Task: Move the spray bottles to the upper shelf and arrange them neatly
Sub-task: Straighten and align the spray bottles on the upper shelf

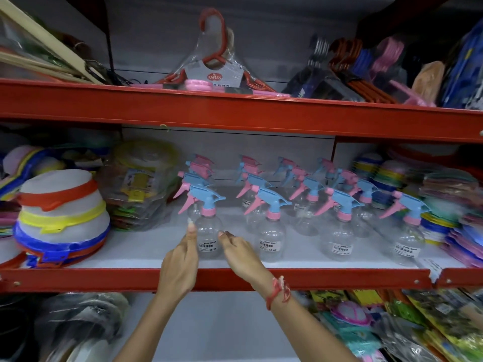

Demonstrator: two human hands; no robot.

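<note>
The spray bottles (271, 202) stand in rows on the white middle shelf (146, 254), running from near to far, clear bodies with blue and pink trigger heads. The nearest bottle of the left row (209, 231) sits close to the front lip, between the person's two hands.

The left hand (180, 265) is loosely open at the bottle's left flank, one finger raised alongside the body; contact cannot be confirmed. The right hand (240, 253) is also relaxed, fingertips at or just beside the bottle's right flank. Neither hand has closed on it.

Risks, as judged:
- The bottles look empty and light. A one-sided push from either hand would likely tip the near bottle backward into the one touching it behind, and that row could fall in sequence.
- Trigger heads in the left row overlap closely; lifting the near bottle straight up may snag the head behind.
- The red shelf beam (235, 113) overhangs. A lift without first drawing the bottle toward the near edge could strike the nozzle.
- The upper shelf (78, 84) is crowded with wrapped hangers (214, 64), leaving little free standing room, so placed bottles may sit unstably near the edge.
</note>
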